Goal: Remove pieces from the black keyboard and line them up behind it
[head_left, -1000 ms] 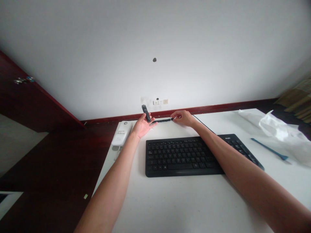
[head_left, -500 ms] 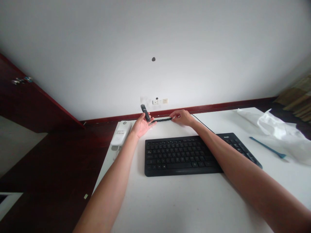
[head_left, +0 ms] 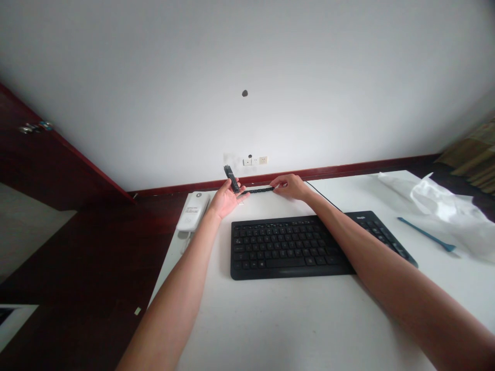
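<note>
My left hand (head_left: 228, 198) is palm-up above the table's far edge, thumb and fingers closed around a slim black stick-like piece (head_left: 231, 179) that points up and to the left. Its exact kind is too small to make out. A black cable with a twisted, ribbed look (head_left: 260, 190) stretches from the left fingers to my right hand (head_left: 289, 186). That hand pinches the cable's right end between thumb and fingertips. From behind it a thin black cord (head_left: 325, 197) runs to the black keyboard (head_left: 284, 247), which lies below both hands, partly covered by my right forearm.
A white box-like device (head_left: 193, 212) with a cord lies left of my left forearm. On the right are a blue flat-ended stick (head_left: 427, 235) and a crumpled translucent bag (head_left: 436, 206). Behind the white table (head_left: 278, 319) stands a wall with sockets (head_left: 255, 161).
Hardly anything differs. Both hands keep their places and hold; the whole view shifts very slightly.
</note>
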{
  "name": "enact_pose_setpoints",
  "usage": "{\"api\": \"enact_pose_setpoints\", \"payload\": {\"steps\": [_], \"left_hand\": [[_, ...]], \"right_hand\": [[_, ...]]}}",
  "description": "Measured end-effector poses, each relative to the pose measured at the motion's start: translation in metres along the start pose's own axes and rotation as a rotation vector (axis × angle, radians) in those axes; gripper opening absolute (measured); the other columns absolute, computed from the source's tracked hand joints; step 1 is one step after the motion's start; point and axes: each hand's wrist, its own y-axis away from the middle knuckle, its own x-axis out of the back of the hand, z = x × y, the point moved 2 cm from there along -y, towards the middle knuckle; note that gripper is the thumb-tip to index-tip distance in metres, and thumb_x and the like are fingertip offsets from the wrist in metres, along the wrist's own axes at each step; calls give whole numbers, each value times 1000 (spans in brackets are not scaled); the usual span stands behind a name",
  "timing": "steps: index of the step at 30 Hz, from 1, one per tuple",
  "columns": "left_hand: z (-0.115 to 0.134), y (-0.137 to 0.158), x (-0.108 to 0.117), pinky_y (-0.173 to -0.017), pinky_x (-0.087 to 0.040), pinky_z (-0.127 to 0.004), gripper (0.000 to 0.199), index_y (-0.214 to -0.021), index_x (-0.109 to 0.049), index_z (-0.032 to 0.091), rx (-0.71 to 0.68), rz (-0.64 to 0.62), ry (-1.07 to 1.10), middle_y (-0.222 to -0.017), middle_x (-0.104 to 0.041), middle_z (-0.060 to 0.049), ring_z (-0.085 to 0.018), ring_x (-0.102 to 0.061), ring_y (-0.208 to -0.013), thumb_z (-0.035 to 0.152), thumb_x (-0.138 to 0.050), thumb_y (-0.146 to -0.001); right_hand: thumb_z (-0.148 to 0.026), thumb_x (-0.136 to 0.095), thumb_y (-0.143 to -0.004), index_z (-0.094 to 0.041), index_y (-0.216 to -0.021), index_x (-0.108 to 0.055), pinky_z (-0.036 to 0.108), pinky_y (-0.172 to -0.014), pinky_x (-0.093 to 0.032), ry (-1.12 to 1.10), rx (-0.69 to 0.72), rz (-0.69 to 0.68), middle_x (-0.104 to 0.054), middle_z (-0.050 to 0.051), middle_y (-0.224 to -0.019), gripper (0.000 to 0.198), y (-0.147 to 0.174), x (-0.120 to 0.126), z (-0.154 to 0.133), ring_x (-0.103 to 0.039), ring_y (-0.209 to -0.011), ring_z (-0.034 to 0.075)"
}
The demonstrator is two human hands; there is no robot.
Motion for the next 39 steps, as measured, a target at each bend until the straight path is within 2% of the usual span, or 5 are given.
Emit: {"api": "enact_pose_setpoints", "payload": {"steps": [20, 29, 39], "left_hand": [[1, 0, -1, -113, -41, -57, 20, -94, -73, 20, 2, -3, 3, -84, -73, -2, -21, -72, -91, 38, -76, -86], [0, 0, -1, -114, -40, -58, 22, -95, -73, 18, 9, -17, 9, -85, -73, -2, -21, -72, -91, 37, -77, -85], [-1, -1, -5, -114, -40, -57, 23, -94, -72, 18, 16, -17, -15, -85, -73, -3, -20, -71, -91, 37, -79, -83]], "right_hand": [[-23, -72, -73, -25, -96, -82, 27, -72, -53, -4, -29, 15, -80, 0, -85, 25, 0, 0, 1, -70, -80, 19], [-24, -72, -74, -26, -97, -82, 27, -79, -56, 1, -6, 14, -81, 0, -94, 25, -4, -4, 10, -72, -85, 19], [-23, -73, -74, -25, -98, -82, 28, -79, -55, 7, -27, 5, -81, 0, -94, 26, -4, -4, 7, -71, -85, 20]]}}
